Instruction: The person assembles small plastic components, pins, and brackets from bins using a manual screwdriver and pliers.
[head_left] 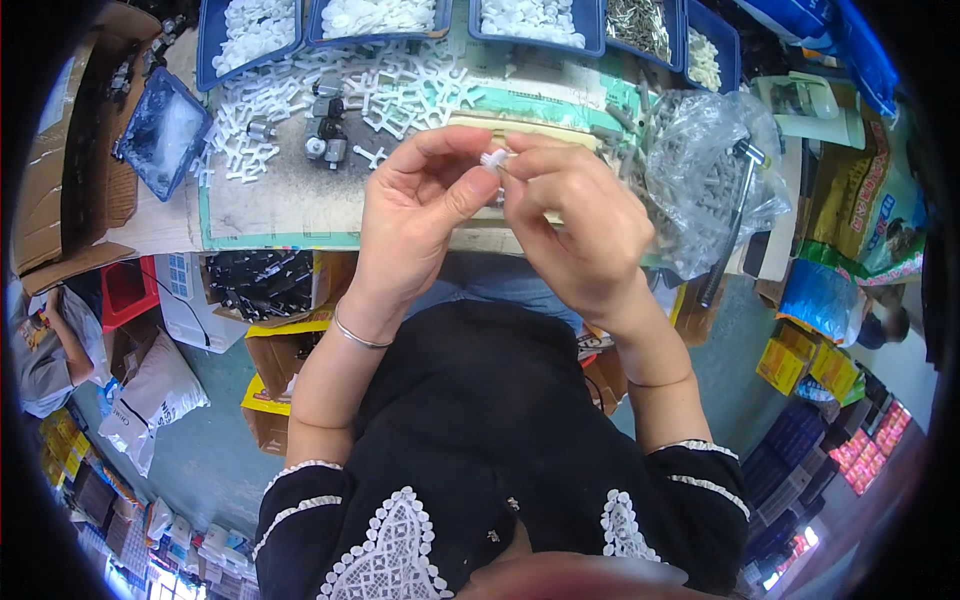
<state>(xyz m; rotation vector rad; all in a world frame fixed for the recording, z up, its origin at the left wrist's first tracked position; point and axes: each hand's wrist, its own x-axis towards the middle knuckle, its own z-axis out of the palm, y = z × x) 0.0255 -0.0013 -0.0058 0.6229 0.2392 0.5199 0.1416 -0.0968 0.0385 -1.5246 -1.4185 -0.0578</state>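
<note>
Above the near edge of the workbench [285,222], both hands meet at fingertip height. My left hand [415,205] is closed, pinching a small white plastic part [493,159] between thumb and fingers. My right hand [580,215] is closed too, its fingertips pressed against the same part from the right. A tiny yellowish piece shows at the top, between the fingertips; its kind is too small to tell. Behind my left hand lie many loose white branched plastic pieces [400,95]. Several dark and silvery metal fittings [325,135] lie next to them.
Blue bins of white parts [300,30] and a bin of metal pins [685,35] line the far side. A tilted blue tray [165,135] sits left. To the right are a clear plastic bag [690,150] and a hammer [730,220]. Another person [60,345] sits far left.
</note>
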